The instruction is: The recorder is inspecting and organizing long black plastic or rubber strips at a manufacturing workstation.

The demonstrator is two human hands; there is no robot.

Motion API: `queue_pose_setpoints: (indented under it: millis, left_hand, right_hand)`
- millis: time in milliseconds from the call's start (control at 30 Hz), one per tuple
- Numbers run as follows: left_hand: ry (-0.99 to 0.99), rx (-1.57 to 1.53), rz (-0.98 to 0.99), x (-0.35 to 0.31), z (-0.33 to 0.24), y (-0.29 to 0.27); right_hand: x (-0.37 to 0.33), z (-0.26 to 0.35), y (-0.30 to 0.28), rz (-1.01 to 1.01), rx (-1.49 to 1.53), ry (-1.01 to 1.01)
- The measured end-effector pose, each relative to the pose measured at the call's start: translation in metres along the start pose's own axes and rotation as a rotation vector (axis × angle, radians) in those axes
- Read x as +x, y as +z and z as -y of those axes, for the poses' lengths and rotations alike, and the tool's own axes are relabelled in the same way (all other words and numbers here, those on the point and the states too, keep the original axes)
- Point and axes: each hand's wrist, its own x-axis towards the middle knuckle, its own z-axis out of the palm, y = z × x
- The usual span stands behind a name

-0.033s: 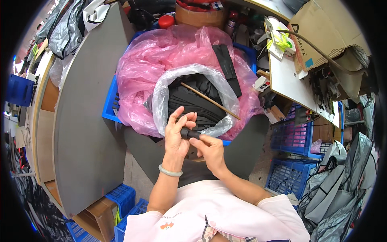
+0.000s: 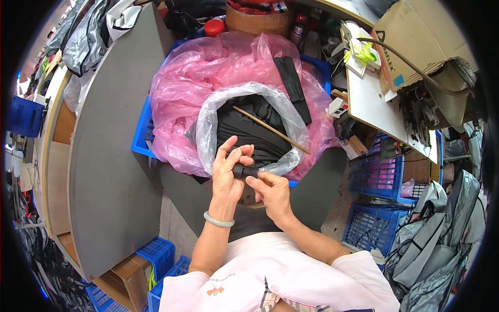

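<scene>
A short black piece (image 2: 242,171), apparently folded or rolled fabric, lies between my hands, just in front of a bag's rim. My left hand (image 2: 226,178), palm turned up and fingers curled, holds its left part. At its right end, my right hand (image 2: 273,196) grips it with the fingertips, the thumb close by. Just beyond is an open clear plastic bag (image 2: 207,125) with many black fabric strips (image 2: 249,136) inside. A thin wooden stick (image 2: 270,129) lies slantwise across the bag's opening, its right end over the rim.
Pink plastic sheeting (image 2: 182,104) surrounds the bag in a blue crate (image 2: 140,135). A folded black strip (image 2: 293,88) rests on it. A grey curved panel (image 2: 114,156) stands at left; a white table (image 2: 377,106) and blue crates (image 2: 371,226) stand at right.
My right thumb has shifted slightly on or beside the black piece's end. The left hand stays almost in place, and the stick and bag have not moved.
</scene>
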Motion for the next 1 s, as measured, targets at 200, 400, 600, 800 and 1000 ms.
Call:
queue_pose_setpoints:
  millis: [200, 400, 600, 800, 1000]
  left_hand:
    - [0.031, 0.195, 0.098, -0.009, -0.008, 0.016]
    - [0.003, 0.182, 0.123, -0.006, -0.007, 0.022]
    - [-0.108, 0.143, 0.112, 0.006, -0.009, 0.001]
    - [-0.254, -0.024, 0.088, 0.015, -0.017, -0.002]
    - [-0.119, 0.098, 0.112, 0.011, -0.013, 0.003]
  right_hand:
    - [0.006, 0.002, 0.002, -0.029, -0.004, -0.027]
    - [0.016, -0.017, -0.002, 0.207, -0.624, -0.472]
    - [0.040, -0.007, 0.011, 0.342, -0.499, -0.311]
    - [0.038, 0.014, -0.010, 0.625, -0.100, 0.223]
    - [0.042, 0.028, -0.016, 0.436, 0.587, 0.450]
